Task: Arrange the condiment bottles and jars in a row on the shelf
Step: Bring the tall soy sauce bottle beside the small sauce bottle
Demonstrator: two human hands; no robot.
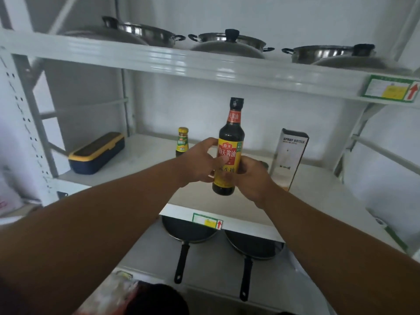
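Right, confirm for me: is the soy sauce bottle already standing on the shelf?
No, the soy sauce bottle is held above the shelf in the left hand and right hand.

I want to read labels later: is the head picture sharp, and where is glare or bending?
Head view: soy sauce bottle label is readable between both hands; glare streaks the upper shelf edge; wide-angle bending curves the shelf lines; the bottom foreground is blurred.

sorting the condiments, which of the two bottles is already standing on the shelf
The small yellow-capped bottle with the green label, standing at the back of the middle shelf. The tall dark soy sauce bottle is held up by the left hand and right hand.
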